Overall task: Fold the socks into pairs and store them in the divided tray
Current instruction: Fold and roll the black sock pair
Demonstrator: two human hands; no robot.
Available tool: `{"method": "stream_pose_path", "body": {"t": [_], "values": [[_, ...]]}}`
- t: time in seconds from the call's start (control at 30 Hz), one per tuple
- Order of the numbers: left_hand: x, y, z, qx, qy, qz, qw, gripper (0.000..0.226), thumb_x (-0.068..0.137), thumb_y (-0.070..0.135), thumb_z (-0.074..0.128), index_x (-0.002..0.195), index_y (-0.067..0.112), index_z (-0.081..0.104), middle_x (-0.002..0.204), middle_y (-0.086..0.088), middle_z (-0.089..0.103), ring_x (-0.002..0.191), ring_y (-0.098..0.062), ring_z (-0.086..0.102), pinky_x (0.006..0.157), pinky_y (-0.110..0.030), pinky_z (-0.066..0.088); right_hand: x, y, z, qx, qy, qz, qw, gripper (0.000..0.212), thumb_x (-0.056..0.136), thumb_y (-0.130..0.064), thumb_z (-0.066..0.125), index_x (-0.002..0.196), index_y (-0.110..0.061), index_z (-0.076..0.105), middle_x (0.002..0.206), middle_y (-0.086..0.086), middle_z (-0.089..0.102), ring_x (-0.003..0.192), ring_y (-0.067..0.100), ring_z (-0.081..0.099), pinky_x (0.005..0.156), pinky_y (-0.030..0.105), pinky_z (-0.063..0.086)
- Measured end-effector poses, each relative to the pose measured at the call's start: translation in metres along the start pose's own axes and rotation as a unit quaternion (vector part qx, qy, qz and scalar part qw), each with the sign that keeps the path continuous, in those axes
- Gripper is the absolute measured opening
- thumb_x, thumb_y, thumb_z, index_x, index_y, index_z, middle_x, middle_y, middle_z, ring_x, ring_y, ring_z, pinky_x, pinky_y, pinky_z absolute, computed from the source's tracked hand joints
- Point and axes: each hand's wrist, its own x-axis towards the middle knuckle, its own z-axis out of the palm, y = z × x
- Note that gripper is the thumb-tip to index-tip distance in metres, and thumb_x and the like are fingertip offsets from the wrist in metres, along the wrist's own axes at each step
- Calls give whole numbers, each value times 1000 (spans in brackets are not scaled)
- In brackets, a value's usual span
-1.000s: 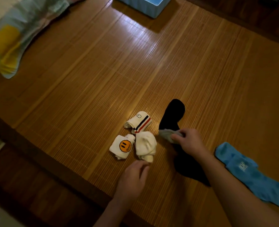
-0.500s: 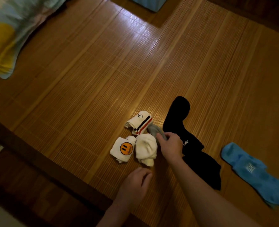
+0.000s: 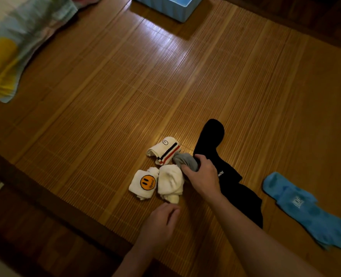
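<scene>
Your right hand (image 3: 203, 176) sits at lower centre of the frame, fingers curled round a grey sock bundle (image 3: 182, 159) and holding it against the bamboo mat (image 3: 125, 96). The bundle touches the striped white bundle (image 3: 163, 149) above it and lies just beside the plain white bundle (image 3: 170, 182). A third white bundle with a smiley face (image 3: 143, 183) lies left of that one, touching it.

Your left hand (image 3: 159, 222) rests below the white bundles, fingers loosely bent and holding nothing.

A black sock (image 3: 211, 136) lies flat under your right wrist and runs toward the lower right. A blue sock (image 3: 305, 212) lies flat further right, apart from it and cut by the right edge of the frame.

The mat's near edge runs diagonally across the lower left, bordered by a dark wooden frame (image 3: 45, 206). A broad stretch of mat lies between the socks and the pale blue tray (image 3: 177, 14) at the top edge. Only a corner of the tray shows, so you cannot tell what it holds. A patterned pillow (image 3: 11, 47) fills the upper left.
</scene>
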Motion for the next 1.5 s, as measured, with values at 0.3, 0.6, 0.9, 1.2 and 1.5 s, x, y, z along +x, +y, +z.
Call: {"method": "stream_pose_path", "body": {"t": [0.3,0.6,0.9,1.2,1.5], "values": [[-6,20,-1,12,-28,-4,1000,23,106,32,48,125,32,62,109,17,64,96,3,61,82,-15,51,-22,48,-37,27,101,-35,994,48,94,-51,58,132,-22,57,108,-5,59,103,16,57,85,35,52],[-6,44,30,23,-82,-28,996,19,106,37,47,118,40,62,101,17,68,90,-3,65,80,-24,56,-59,157,-93,-195,52,135,970,41,91,-40,69,122,-16,57,123,8,61,112,26,55,95,40,44],[2,105,83,-136,-123,-129,974,23,106,32,47,113,23,68,103,-3,74,97,-26,71,88,-41,58,-89,179,-141,507,-41,234,829,30,95,-34,66,113,-10,73,108,6,77,98,18,74,79,33,56],[13,181,137,-530,-74,-215,817,27,99,22,59,123,13,66,122,-10,74,112,-23,72,92,-40,55,-128,188,-176,481,-37,141,864,17,96,-14,64,98,-2,75,89,10,77,80,19,69,66,25,53],[-3,202,153,-586,-141,-117,789,34,103,19,43,106,9,76,106,-12,74,102,-24,72,100,-43,49,-157,234,-202,368,85,147,914,37,92,-25,72,55,-22,67,52,-11,59,47,3,48,45,11,33]]}}
